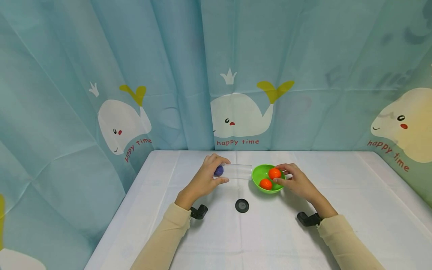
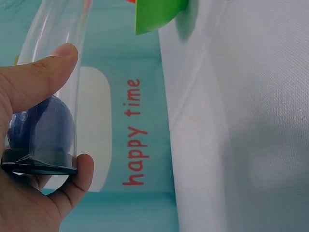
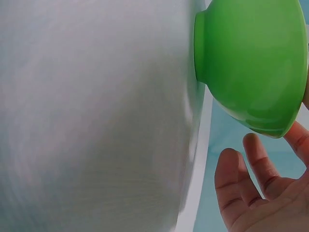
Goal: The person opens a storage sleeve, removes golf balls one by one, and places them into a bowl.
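Observation:
My left hand (image 1: 210,172) grips a clear plastic tube (image 1: 239,171) that lies sideways in the head view, its far end close to the bowl. Inside the tube, at the end by my palm, sits a dark blue ball (image 2: 43,124) against a black base (image 2: 41,168). At the green bowl (image 1: 259,173), my right hand (image 1: 297,183) pinches an orange ball (image 1: 274,173) between thumb and fingers over the bowl's right side. Another orange ball (image 1: 265,184) rests in the bowl. From the right wrist view, the bowl wall hides both orange balls.
A round black lid (image 1: 242,205) lies on the white tablecloth (image 1: 263,240), in front of the tube and bowl. Behind the table hangs a blue curtain (image 1: 182,75) printed with whales. Each wrist wears a black camera mount (image 1: 199,212).

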A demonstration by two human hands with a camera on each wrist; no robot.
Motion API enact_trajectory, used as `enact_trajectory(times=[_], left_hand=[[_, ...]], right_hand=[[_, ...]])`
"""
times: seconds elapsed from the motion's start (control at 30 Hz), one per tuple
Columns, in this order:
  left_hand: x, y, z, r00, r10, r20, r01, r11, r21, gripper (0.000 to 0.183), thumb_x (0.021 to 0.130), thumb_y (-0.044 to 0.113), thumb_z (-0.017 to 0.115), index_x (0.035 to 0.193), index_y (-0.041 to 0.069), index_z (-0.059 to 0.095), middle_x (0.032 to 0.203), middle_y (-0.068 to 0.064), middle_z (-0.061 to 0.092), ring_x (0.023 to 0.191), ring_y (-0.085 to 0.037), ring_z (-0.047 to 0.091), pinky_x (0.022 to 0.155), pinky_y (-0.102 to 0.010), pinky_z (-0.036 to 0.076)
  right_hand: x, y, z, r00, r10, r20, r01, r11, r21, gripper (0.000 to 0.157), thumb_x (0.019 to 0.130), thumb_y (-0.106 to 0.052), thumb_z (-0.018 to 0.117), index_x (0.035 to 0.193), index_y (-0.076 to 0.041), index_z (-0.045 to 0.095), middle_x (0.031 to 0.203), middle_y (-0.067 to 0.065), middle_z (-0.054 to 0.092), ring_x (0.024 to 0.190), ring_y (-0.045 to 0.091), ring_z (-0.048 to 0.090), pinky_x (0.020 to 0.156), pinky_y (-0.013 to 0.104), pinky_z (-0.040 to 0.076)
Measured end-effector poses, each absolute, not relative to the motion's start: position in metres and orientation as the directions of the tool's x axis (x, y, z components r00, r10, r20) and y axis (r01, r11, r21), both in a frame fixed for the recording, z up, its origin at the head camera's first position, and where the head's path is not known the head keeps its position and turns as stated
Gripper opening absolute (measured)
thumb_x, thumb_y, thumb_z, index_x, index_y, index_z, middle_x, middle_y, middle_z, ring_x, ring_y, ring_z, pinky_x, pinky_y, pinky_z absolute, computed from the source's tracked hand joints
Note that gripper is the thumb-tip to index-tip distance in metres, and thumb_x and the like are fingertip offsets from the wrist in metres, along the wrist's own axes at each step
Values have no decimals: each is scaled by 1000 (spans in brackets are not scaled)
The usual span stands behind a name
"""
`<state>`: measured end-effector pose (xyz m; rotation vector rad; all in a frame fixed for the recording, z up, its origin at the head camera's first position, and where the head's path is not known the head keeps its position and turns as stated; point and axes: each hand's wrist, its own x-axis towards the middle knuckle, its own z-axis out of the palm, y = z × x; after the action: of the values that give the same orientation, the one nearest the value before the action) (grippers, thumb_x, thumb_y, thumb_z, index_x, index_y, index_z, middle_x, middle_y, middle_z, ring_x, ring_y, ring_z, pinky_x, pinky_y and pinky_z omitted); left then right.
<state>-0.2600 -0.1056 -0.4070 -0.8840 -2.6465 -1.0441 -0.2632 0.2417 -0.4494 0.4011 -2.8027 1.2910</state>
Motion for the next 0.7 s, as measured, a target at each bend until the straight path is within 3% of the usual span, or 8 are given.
enact_trajectory(times=[0.17,0.47,0.7], left_hand=[[-260,-105,-407,-811,469,351,582,577,573,47,88,12,81,130,12,61,121,-5,56,112,-25,45,97,-44,47],[-260,-105,-408,-812,467,351,580,579,572,47,87,12,81,130,13,61,121,-5,57,114,-26,46,98,-44,48],[-260,-105,-408,-813,466,349,579,578,575,48,87,11,82,130,13,61,123,-6,57,115,-26,46,98,-44,48]], right_hand=[[-263,242,-451,-966,-224,133,-246,623,-743,46,95,-27,74,133,-4,61,128,19,56,117,37,54,89,39,47],[-260,241,-445,-965,-212,153,-253,599,-759,36,100,-27,67,129,-7,63,130,18,57,120,39,54,98,53,47],[-261,241,-440,-970,-181,162,-241,623,-744,36,100,-27,67,129,-6,63,128,19,58,120,39,53,94,48,47]])
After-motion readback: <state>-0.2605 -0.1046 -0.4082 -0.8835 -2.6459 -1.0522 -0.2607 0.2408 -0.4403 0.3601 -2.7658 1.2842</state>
